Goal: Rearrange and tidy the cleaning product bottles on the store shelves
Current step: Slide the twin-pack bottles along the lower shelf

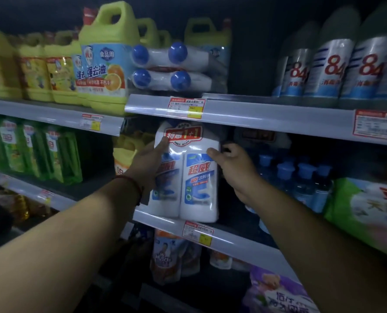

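Observation:
A shrink-wrapped twin pack of white cleaner bottles [191,177] with blue labels and a red "1+1" sticker stands upright at the front edge of the middle shelf [172,224]. My left hand [147,163] grips its left side, thumb on the front near the sticker. On the pack's right side, my right hand [233,166] holds it with the thumb on the front and the fingers curled behind. Two more twin packs with blue caps [165,66] lie stacked on their sides on the shelf above.
Yellow-green detergent jugs [104,59] fill the upper shelf at left, grey "84" disinfectant bottles [332,68] at right. Green refill pouches [39,152] sit lower left, blue-capped bottles [301,179] and a green bag [366,208] at right. Price-tag rails [255,114] jut out.

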A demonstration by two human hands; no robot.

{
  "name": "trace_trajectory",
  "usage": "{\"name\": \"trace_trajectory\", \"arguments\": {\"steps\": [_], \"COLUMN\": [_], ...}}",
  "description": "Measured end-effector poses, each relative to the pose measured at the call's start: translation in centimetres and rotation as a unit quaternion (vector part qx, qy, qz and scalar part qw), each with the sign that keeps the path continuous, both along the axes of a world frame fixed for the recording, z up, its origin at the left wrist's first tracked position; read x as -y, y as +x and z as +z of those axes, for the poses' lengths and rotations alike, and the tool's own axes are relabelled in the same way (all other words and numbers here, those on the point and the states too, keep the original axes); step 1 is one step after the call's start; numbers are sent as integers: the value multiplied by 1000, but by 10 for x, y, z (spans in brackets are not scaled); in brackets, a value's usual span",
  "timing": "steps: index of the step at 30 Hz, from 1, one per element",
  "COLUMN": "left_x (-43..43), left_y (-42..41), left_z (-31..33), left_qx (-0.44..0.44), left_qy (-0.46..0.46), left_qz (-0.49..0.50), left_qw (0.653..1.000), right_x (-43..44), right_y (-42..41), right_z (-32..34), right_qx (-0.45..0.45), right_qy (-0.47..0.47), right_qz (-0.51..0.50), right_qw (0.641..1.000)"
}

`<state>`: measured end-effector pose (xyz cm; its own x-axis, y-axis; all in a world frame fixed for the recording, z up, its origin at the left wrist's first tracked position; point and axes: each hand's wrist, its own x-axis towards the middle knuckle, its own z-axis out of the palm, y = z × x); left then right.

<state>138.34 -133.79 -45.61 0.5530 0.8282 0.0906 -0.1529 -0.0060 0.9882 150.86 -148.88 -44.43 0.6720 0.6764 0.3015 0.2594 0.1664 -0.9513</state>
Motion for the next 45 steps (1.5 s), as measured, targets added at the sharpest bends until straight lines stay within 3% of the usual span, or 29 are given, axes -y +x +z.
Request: {"name": "trace_trajectory", "arguments": {"steps": [7,12,15,18,20,25,30,40,45], "left_x": [-12,-14,-13,-18,-28,-28,-30,-28,-32], "left_y": [13,25,26,16,10,13,15,14,16], "left_z": [21,-9,-33,-75,-104,-120,-123,-122,-119], "left_qx": [-4,124,155,24,-77,-163,-201,-165,-177], "left_qy": [4,16,97,225,328,449,433,440,375], "left_qz": [-18,8,-10,-57,-28,91,89,74,32], "left_qw": [1000,992,983,972,941,874,874,880,909], "right_x": [-17,-15,-8,-1,0,-7,-5,-7,-10], "right_y": [13,20,25,27,26,25,18,20,23], "right_z": [4,-18,-38,-66,-88,-106,-108,-109,-112], "right_qx": [-48,-13,44,146,198,297,360,342,344], "right_qy": [5,33,40,-75,-138,-186,-207,-196,-196], "right_qz": [-43,-7,15,24,-12,-113,-129,-111,-103], "right_qw": [998,999,998,986,970,930,900,912,913]}}
